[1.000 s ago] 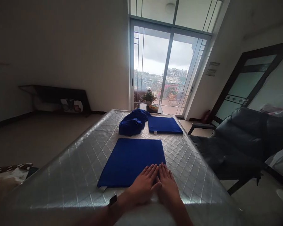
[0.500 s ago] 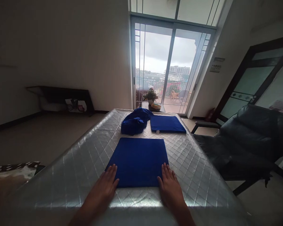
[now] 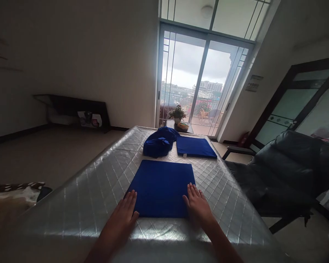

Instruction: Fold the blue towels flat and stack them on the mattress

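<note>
1. Cloth of deep blue, folded into a flat panel, lies on the near half of the table, as the head view shows; its surface looks smooth, and its near edge runs between the two hands.
2. Left hand lies palm down over the near left part of that panel, extended flat, fingers close together and pointing away, thumb out toward the near edge. It has hold of nothing that shows.
3. Right hand rests across the opposite side edge, also flattened, fingers stretched forward and thumb set apart on the blue fabric. Nothing is seen gripped; whatever lies beneath the palm is hidden.
4. Table cover, silvery and shiny with a diamond pattern, spreads under everything and catches a bright strip of light just before the panel.
5. Second folded panel, the same blue, lies flat farther off to the right, with a small white tag at its near edge.
6. Bunched blue fabric sits in a loose heap just left of that second panel.
7. Beyond the far end stands a potted plant, before a glass sliding door with a balcony outside.
8. Dark armchair stands to the right of the table; a dark low bench is by the wall on the left.
</note>
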Demonstrator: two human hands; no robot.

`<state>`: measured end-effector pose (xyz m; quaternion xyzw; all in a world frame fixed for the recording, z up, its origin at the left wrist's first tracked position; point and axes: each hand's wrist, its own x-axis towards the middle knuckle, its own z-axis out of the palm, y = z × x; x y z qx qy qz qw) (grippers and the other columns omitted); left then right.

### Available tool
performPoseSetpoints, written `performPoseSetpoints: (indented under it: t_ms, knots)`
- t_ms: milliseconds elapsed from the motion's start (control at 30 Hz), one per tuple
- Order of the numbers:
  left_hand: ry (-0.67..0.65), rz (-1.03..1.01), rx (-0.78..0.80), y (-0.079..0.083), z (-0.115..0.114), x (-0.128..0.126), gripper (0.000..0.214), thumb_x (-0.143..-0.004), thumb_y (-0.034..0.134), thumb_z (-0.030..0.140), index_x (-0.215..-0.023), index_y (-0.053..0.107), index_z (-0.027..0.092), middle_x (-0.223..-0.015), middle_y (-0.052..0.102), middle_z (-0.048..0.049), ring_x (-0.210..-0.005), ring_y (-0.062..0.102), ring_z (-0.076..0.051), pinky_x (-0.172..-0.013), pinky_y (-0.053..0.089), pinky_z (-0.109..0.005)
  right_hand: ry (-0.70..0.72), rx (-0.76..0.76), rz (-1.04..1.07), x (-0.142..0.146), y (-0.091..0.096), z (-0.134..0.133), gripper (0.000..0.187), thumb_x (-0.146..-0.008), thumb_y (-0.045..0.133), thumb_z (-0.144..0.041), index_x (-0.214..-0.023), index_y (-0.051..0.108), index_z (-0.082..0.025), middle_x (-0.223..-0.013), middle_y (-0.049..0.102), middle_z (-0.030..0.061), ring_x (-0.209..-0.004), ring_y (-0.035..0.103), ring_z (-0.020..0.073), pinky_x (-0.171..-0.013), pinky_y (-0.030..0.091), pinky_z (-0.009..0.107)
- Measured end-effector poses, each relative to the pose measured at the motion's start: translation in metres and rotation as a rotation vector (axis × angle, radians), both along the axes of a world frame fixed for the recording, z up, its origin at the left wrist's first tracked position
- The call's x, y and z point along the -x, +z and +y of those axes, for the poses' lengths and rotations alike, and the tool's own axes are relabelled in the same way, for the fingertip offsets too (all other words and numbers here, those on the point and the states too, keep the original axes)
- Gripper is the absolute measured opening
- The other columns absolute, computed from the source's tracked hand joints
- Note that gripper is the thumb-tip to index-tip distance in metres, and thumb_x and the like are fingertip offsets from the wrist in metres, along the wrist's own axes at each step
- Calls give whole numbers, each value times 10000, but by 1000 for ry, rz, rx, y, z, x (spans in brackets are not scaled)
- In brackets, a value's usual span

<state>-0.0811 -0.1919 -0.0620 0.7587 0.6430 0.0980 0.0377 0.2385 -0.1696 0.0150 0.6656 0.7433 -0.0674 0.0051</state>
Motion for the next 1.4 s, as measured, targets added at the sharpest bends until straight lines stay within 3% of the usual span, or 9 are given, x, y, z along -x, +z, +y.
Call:
performPoseSetpoints:
  t_ms: [200, 367, 433, 533, 667, 900, 1000, 1267, 1400]
  knots:
    - [35, 55, 99, 37, 6, -34, 657, -941, 239, 456, -1496, 301, 112, -1579, 235, -93, -1463, 248, -252, -1184, 265, -449, -87, -97, 16, 0, -18, 32, 620, -1010, 167, -402, -1521, 181, -51, -1597, 132, 104, -1478, 94, 210, -1191, 110, 384]
    - [-399, -69, 77, 67, 30, -124, 685, -962, 223, 534, -1499, 309, 119, -1563, 286, -115, -1457, 274, -230, -1196, 249, -407, -47, -130, 15, -5, -30, 30, 595, -1008, 183, -358, -1516, 222, -51, -1593, 157, 117, -1478, 97, 209, -1188, 115, 396]
    - [-556, -117, 74, 68, 44, -156, 708, -962, 193, 571, -1500, 315, 126, -1555, 302, -123, -1458, 270, -222, -1202, 234, -397, -9, -117, -2, -7, -30, 29, 559, -999, 211, -302, -1510, 275, -86, -1593, 170, 103, -1478, 100, 210, -1185, 121, 407]
    - [-614, -149, 39, 59, 64, -178, 743, -955, 173, 602, -1503, 307, 119, -1557, 285, -135, -1468, 240, -232, -1207, 216, -414, 5, -115, -10, -8, -31, 29, 542, -990, 230, -276, -1507, 305, -133, -1594, 179, 78, -1478, 101, 203, -1181, 128, 406]
    - [-508, -124, 24, 48, 78, -152, 766, -945, 169, 630, -1510, 284, 126, -1574, 253, -121, -1479, 200, -234, -1219, 181, -421, -73, -133, 38, -6, -33, 32, 593, -998, 214, -358, -1520, 235, -76, -1591, 181, 100, -1475, 121, 194, -1186, 123, 379]
    - [-102, 27, 115, 42, 75, -26, 796, -943, 142, 645, -1522, 216, 103, -1602, 169, -112, -1491, 143, -237, -1218, 144, -421, -91, -121, 57, -2, -32, 31, 606, -995, 193, -363, -1519, 221, -58, -1589, 182, 93, -1472, 144, 207, -1186, 113, 377]
    - [-31, 53, 82, 34, 70, 8, 802, -941, 180, 645, -1522, 212, 93, -1602, 165, -125, -1487, 170, -231, -1210, 175, -404, -76, -153, 4, 0, -28, 30, 604, -995, 186, -354, -1507, 252, -39, -1580, 201, 119, -1472, 144, 230, -1188, 75, 411]
    - [-25, 40, 75, 36, 64, 7, 819, -924, 221, 665, -1523, 215, 108, -1599, 184, -114, -1478, 207, -229, -1200, 205, -391, -19, -147, -24, 5, -7, 60, 599, -993, 181, -349, -1497, 295, -45, -1571, 237, 123, -1470, 157, 217, -1185, 78, 395]
    - [-34, 48, 61, 32, 65, 12, 812, -920, 196, 675, -1526, 216, 136, -1599, 179, -103, -1477, 210, -221, -1197, 205, -398, -51, -117, 24, 2, -15, 81, 611, -1002, 180, -376, -1513, 239, -47, -1587, 201, 101, -1472, 146, 205, -1183, 104, 368]
